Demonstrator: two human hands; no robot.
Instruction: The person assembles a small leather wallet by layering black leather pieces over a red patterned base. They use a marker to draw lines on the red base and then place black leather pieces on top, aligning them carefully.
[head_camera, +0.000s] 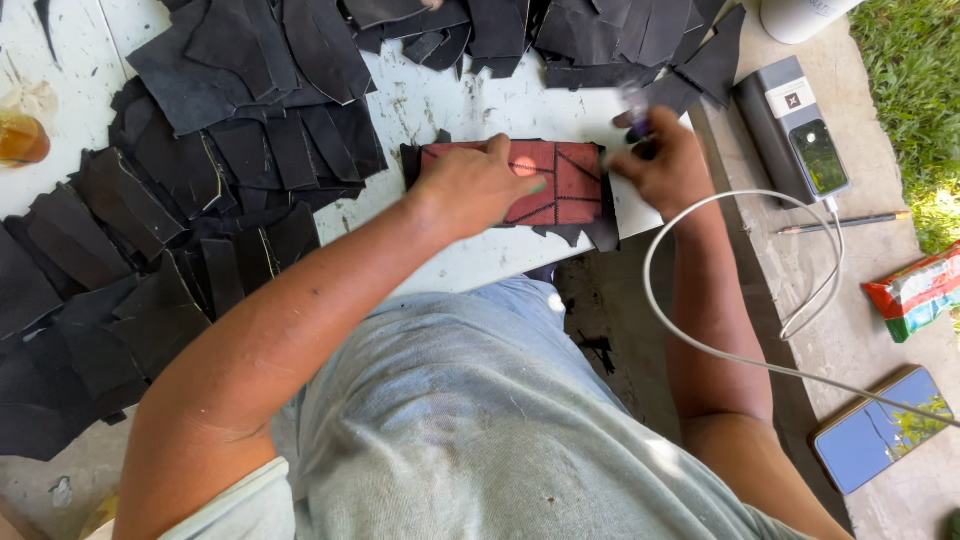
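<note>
We press our left hand (478, 185), fingers spread, flat on the red template (560, 182) lying on the white board (440, 100) — our right hand (662, 165), fingers closed on a small tool (637, 108), works at its right edge.

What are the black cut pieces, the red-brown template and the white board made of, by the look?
Black pieces: likely leather or a synthetic sheet; matte, limp, raw cut edges. Red-brown template: stiff flat sheet, maybe cardboard or fibreboard; dull, marked with dark lines; left hand presses it flat, right hand works its edge with a small tool I can't identify. White board: hard painted or laminated surface, scratched and stained.
</note>
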